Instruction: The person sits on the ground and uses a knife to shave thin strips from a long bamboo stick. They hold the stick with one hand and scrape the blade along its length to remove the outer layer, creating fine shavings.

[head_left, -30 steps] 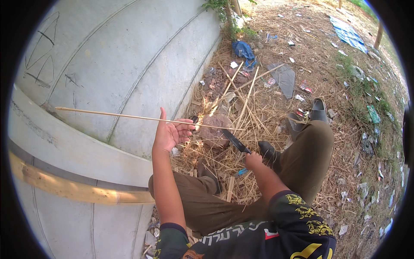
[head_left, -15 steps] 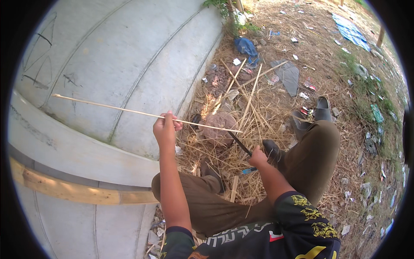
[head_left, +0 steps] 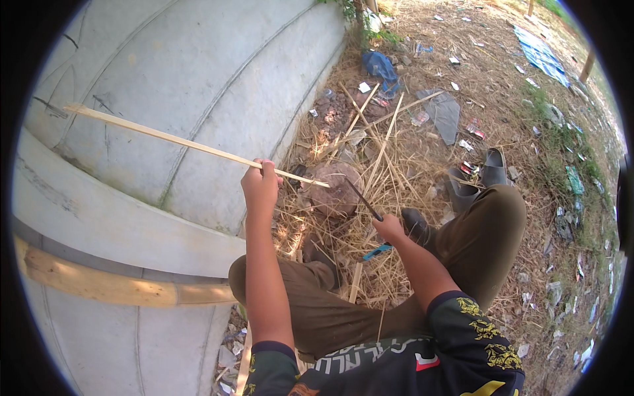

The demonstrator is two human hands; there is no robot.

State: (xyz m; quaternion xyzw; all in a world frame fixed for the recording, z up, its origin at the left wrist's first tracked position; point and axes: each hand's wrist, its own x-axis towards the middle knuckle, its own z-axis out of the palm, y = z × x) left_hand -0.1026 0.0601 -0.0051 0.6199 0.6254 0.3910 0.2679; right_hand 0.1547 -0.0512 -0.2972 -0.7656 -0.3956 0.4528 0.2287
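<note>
Bamboo strip (head_left: 191,144), long, pale and thin, slants across the left of the scene, from its frayed far-left end in front of the grey concrete wall (head_left: 172,72) to its right end above the round block. The wall fills the left side, and a thick bamboo pole (head_left: 112,284) runs along its near part. At the far right lies a blue-and-white sheet (head_left: 541,58). The round brown block (head_left: 340,188) sits in the middle on scattered straw (head_left: 389,277), beyond the person's bent legs. Near the far end of the wall lies a crumpled blue plastic bag (head_left: 378,65); what it holds cannot be told. Two grey slip-on shoes (head_left: 494,170) stand right of the block. A dark-bladed knife (head_left: 363,199) points far and left, its tip in front of the block's right part and apart from the strip; contact with the block is unclear. The right hand (head_left: 389,228) has its grip closed around the knife's handle. The left hand (head_left: 261,189) pinches the strip between thumb and fingers, right of the strip's middle.
</note>
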